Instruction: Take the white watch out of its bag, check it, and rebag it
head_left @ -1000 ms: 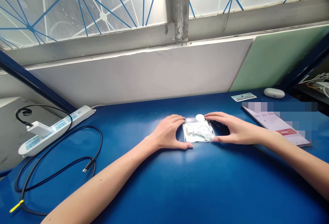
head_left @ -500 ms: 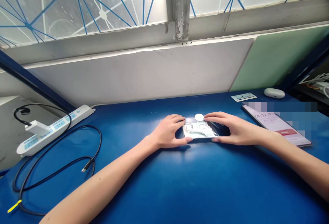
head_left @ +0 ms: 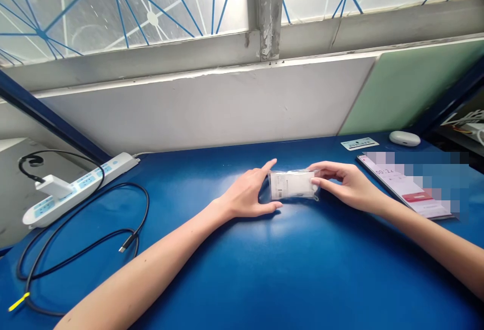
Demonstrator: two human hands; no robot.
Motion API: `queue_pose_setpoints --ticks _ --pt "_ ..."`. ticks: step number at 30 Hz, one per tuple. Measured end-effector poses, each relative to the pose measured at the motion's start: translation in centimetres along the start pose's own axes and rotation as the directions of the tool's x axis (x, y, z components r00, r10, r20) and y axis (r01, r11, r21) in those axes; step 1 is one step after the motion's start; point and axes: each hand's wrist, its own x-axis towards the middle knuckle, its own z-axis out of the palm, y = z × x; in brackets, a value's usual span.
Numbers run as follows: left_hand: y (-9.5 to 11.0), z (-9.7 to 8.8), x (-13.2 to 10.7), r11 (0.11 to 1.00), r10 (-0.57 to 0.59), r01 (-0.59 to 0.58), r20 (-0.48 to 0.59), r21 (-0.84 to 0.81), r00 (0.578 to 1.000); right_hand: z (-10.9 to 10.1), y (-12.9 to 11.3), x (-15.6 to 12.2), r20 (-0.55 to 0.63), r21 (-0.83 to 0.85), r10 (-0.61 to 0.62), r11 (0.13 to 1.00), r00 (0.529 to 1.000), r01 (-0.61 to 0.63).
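plastic pouch [head_left: 293,185] is held on edge at the middle of the blue table [head_left: 264,269], pinched at one end by the right hand [head_left: 342,184], while the left hand [head_left: 245,196] is spread wide at the other end. the smooth film could be lost from so small a pinch.

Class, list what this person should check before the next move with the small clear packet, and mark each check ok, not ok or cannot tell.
1. Right hand pinches the packet at its right end: ok.
2. Left hand has a firm hold on the packet's left end: cannot tell; its fingers are spread beside that edge.
3. Packet sealed: cannot tell; glare hides its opening.
4. Phone lies apart from the packet, to the right: ok.
5. Black cable lies apart from both hands, to the left: ok.
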Motion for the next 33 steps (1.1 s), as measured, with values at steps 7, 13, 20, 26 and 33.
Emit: queue_pose_setpoints --ticks 7,13,20,26,33 --pt "0.1 -0.1 0.1 0.998 0.061 -0.061 -0.001 -0.009 0.998 0.5 0.2 0.2 0.084 0.074 0.08 0.994 0.993 -0.086" --pt "0.0 -0.1 0.3 0.994 0.106 -0.106 0.012 0.002 0.994 -0.5 0.7 0.2 0.084 -0.307 -0.181 0.931 0.98 0.198" --pt "0.3 -0.3 0.3 0.997 0.073 -0.073 0.035 0.014 0.997 -1.6 1.5 -0.1 0.339 -0.359 -0.161 0.889 0.927 0.285" --pt "0.1 -0.2 0.3 0.998 0.054 -0.054 0.028 0.02 0.998 -1.3 2.0 -0.1 0.345 -0.378 -0.189 0.869 0.919 0.321" --pt "0.0 0.1 0.3 0.998 0.048 -0.048 -0.003 0.034 0.999 -1.4 2.2 0.0 0.329 -0.407 -0.17 0.862 0.929 0.302"
